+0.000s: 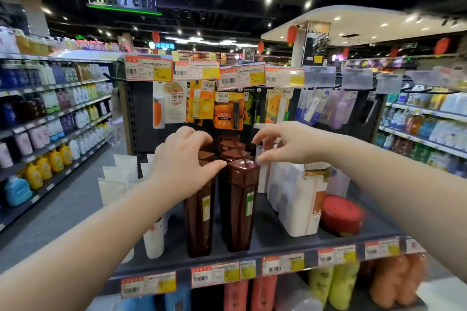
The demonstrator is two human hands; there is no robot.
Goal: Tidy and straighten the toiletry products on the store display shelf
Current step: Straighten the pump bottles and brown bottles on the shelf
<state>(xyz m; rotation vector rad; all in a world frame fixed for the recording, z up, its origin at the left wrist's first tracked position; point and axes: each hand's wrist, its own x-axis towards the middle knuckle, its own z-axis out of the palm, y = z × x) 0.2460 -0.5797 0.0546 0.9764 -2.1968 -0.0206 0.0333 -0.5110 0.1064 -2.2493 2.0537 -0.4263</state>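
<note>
Supermarket end-cap, dark display shelf [278, 242], aisles of bottled goods to either side.

- Brown shampoo bottles, two rows running front to back at mid-shelf: tall, narrow, packed close. Left front bottle [199, 222] and right front bottle [240, 209] stand near the shelf lip.
- Your left hand [182, 159]: fingers curled over the cap of the left front bottle, gripping it; the thumb reaches to the right front bottle's cap.
- Your right hand [288, 144]: fingers arched and spread above the right row, holding nothing, thumb just beside the same cap.
- White tubes [154, 237] at left; white bundled packs [295, 199] and a red tub [343, 214] at right.

Hazards, as judged:
- Pushing at cap height may topple a tall bottle and take its row along.
- A forward pull could tip a front bottle off the lip.
- Your right wrist may nudge the white bundled packs.
</note>
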